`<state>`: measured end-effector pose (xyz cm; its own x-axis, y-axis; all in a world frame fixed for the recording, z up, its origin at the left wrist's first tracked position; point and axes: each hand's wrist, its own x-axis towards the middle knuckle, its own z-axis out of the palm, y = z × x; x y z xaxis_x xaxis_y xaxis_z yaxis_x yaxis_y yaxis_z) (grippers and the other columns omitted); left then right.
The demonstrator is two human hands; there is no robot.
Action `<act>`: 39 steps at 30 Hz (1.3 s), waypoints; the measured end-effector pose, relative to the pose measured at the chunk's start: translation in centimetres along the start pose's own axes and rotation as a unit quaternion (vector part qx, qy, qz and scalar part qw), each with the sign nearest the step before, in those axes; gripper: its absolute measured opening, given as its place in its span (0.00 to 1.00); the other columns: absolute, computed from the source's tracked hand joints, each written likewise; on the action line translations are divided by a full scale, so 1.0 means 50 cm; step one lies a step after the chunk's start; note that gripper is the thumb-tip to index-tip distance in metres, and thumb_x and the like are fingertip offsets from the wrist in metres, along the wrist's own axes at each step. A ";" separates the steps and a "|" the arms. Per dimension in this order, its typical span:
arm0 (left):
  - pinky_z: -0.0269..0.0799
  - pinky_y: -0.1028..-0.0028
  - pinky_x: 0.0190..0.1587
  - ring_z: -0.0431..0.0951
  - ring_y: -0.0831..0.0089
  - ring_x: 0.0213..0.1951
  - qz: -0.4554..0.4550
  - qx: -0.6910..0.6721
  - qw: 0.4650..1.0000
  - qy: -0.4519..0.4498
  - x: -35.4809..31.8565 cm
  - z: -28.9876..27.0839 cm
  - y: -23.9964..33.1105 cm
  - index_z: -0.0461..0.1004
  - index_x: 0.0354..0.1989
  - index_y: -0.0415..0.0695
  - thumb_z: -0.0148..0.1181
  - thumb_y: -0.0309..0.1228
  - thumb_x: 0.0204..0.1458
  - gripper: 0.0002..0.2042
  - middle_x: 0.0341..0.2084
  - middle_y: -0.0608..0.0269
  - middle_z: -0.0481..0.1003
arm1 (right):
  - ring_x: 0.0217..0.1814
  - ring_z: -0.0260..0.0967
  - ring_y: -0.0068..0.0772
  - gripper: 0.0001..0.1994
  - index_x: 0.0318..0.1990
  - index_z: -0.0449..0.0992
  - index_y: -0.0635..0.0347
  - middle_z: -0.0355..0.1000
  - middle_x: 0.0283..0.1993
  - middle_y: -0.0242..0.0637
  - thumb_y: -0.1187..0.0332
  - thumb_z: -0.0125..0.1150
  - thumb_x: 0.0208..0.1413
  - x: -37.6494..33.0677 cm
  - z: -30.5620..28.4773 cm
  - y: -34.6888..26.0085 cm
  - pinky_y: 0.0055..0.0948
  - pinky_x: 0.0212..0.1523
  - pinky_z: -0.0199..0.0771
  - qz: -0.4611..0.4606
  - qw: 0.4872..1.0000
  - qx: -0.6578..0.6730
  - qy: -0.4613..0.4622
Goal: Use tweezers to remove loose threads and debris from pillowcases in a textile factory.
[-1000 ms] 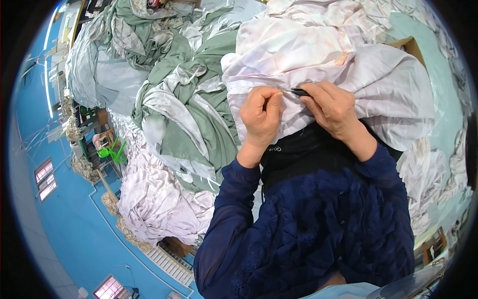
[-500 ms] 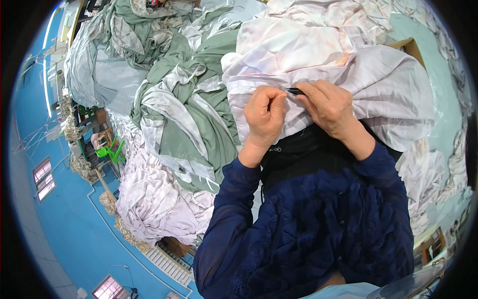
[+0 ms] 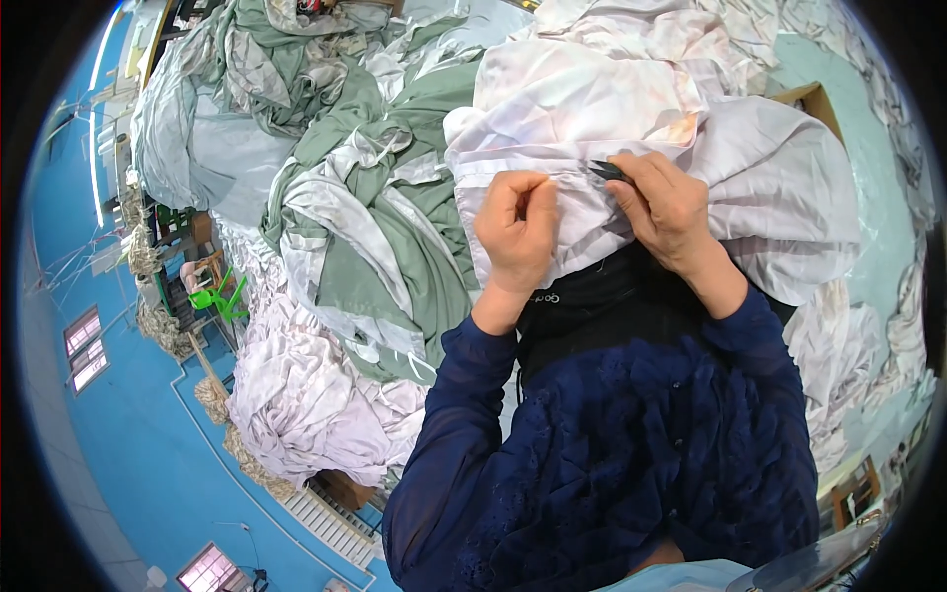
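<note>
A pale pinkish-white cloth (image 3: 592, 227) with a stitched seam lies over my lap, under both hands. My right hand (image 3: 666, 207) is closed around small black thread snips (image 3: 609, 171). Their two pointed tips face left, slightly apart, just above the cloth. To the left of them, my left hand (image 3: 518, 229) is closed in a pinch, thumb against the curled fingers, right over the seam. What it pinches is too small or hidden to make out. A gap of bare cloth separates the hand from the snips.
Green and white cloth (image 3: 385, 217) is heaped on the left, with a pale pink pile (image 3: 306, 395) below it. More printed cloth (image 3: 641, 39) lies beyond my hands. A cardboard box edge (image 3: 814, 104) shows at right. A green plastic chair (image 3: 222, 296) stands on the blue floor (image 3: 128, 424).
My right hand has moved slightly right with the snips, and their tips now show apart. My left hand has shifted slightly left, widening the gap between the hands.
</note>
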<state>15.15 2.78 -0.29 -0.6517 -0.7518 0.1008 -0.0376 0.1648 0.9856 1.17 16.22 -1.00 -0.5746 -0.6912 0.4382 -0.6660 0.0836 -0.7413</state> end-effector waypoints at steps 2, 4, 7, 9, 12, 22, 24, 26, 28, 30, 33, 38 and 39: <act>0.66 0.77 0.25 0.72 0.77 0.23 -0.010 0.114 0.993 -0.017 0.013 0.005 0.006 0.73 0.36 0.38 0.72 0.26 0.48 0.12 0.27 0.64 0.70 | 0.27 0.72 0.36 0.12 0.45 0.78 0.63 0.73 0.31 0.40 0.73 0.68 0.54 0.000 -0.002 0.004 0.29 0.27 0.71 0.005 1.000 0.009 0.010; 0.68 0.75 0.26 0.73 0.74 0.24 0.029 0.200 0.979 -0.034 0.033 0.015 0.017 0.74 0.35 0.38 0.74 0.28 0.44 0.15 0.27 0.63 0.70 | 0.27 0.72 0.35 0.12 0.46 0.77 0.64 0.73 0.32 0.41 0.74 0.68 0.54 -0.002 -0.005 0.005 0.28 0.27 0.70 0.036 0.999 0.029 0.010; 0.69 0.70 0.28 0.74 0.68 0.26 0.074 0.325 0.942 -0.044 0.049 0.036 0.041 0.74 0.34 0.40 0.76 0.30 0.38 0.17 0.28 0.61 0.71 | 0.28 0.72 0.33 0.12 0.46 0.77 0.64 0.73 0.33 0.41 0.75 0.67 0.54 -0.004 -0.004 0.007 0.28 0.28 0.70 0.039 0.998 0.044 0.016; 0.70 0.68 0.29 0.75 0.65 0.27 0.079 0.363 0.928 -0.038 0.052 0.043 0.042 0.73 0.33 0.41 0.75 0.30 0.37 0.17 0.28 0.61 0.72 | 0.28 0.72 0.33 0.12 0.46 0.77 0.65 0.73 0.33 0.41 0.75 0.67 0.54 -0.005 0.000 0.004 0.28 0.28 0.70 0.037 0.998 0.056 0.018; 0.70 0.66 0.28 0.75 0.63 0.26 0.072 0.373 0.924 -0.034 0.056 0.046 0.031 0.74 0.31 0.42 0.73 0.29 0.40 0.13 0.27 0.60 0.73 | 0.30 0.72 0.33 0.12 0.46 0.77 0.65 0.73 0.33 0.40 0.75 0.67 0.54 -0.002 0.003 0.000 0.27 0.30 0.71 0.039 0.996 0.076 0.010; 0.67 0.76 0.26 0.72 0.76 0.22 -0.059 0.130 0.989 -0.047 0.034 0.003 0.006 0.71 0.28 0.38 0.62 0.20 0.52 0.05 0.22 0.63 0.72 | 0.37 0.71 0.32 0.11 0.47 0.76 0.66 0.74 0.38 0.38 0.74 0.64 0.57 0.024 0.034 0.025 0.26 0.39 0.70 0.104 0.969 0.214 -0.062; 0.67 0.79 0.25 0.71 0.80 0.21 -0.094 0.103 0.989 -0.055 0.030 -0.004 0.017 0.71 0.28 0.38 0.61 0.20 0.55 0.06 0.21 0.65 0.71 | 0.37 0.71 0.33 0.11 0.47 0.76 0.66 0.74 0.38 0.39 0.74 0.64 0.57 0.026 0.031 0.025 0.27 0.39 0.70 0.107 0.968 0.214 -0.071; 0.66 0.81 0.24 0.71 0.83 0.20 -0.104 0.092 0.988 -0.065 0.027 -0.009 0.025 0.70 0.31 0.38 0.59 0.22 0.58 0.05 0.22 0.68 0.72 | 0.37 0.72 0.33 0.11 0.47 0.76 0.66 0.74 0.38 0.39 0.73 0.63 0.58 0.024 0.030 0.028 0.27 0.39 0.71 0.110 0.967 0.213 -0.081; 0.66 0.81 0.24 0.71 0.83 0.20 -0.116 0.062 0.989 -0.066 0.026 -0.018 0.019 0.70 0.31 0.38 0.58 0.22 0.59 0.05 0.22 0.68 0.72 | 0.39 0.74 0.37 0.12 0.47 0.76 0.65 0.75 0.40 0.42 0.74 0.65 0.56 0.019 0.031 0.032 0.29 0.40 0.72 0.067 0.980 0.169 -0.083; 0.67 0.81 0.25 0.71 0.84 0.21 -0.126 0.032 0.989 -0.065 0.027 -0.026 0.017 0.70 0.32 0.38 0.58 0.22 0.59 0.04 0.22 0.68 0.72 | 0.39 0.75 0.40 0.13 0.47 0.76 0.65 0.76 0.41 0.42 0.73 0.66 0.54 0.021 0.023 0.023 0.30 0.40 0.74 0.026 0.988 0.131 -0.079; 0.68 0.82 0.25 0.71 0.83 0.21 -0.156 -0.025 0.985 -0.072 0.029 -0.031 0.018 0.70 0.33 0.38 0.57 0.22 0.60 0.04 0.22 0.69 0.72 | 0.41 0.77 0.44 0.15 0.46 0.76 0.63 0.77 0.42 0.43 0.73 0.69 0.51 0.014 0.020 0.009 0.33 0.40 0.77 -0.039 0.995 0.062 -0.066; 0.69 0.82 0.27 0.71 0.84 0.22 -0.154 -0.037 0.983 -0.093 0.026 -0.031 0.011 0.70 0.34 0.38 0.56 0.22 0.61 0.03 0.24 0.68 0.72 | 0.41 0.78 0.43 0.16 0.45 0.77 0.61 0.78 0.42 0.40 0.72 0.71 0.47 0.012 0.029 0.000 0.34 0.38 0.79 -0.074 0.996 -0.005 -0.050; 0.69 0.82 0.27 0.71 0.84 0.22 -0.154 -0.037 0.983 -0.092 0.024 -0.031 0.011 0.70 0.34 0.38 0.56 0.22 0.61 0.03 0.24 0.68 0.72 | 0.41 0.78 0.42 0.16 0.45 0.77 0.61 0.78 0.42 0.40 0.72 0.71 0.47 0.013 0.028 -0.003 0.33 0.38 0.79 -0.081 0.995 -0.018 -0.054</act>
<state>15.53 0.94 0.56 -0.7445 -0.6292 -0.2232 -0.2037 -0.1043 0.9735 1.57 14.74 -1.29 -0.4052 -0.7707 0.4917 -0.7638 -0.0102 -0.6454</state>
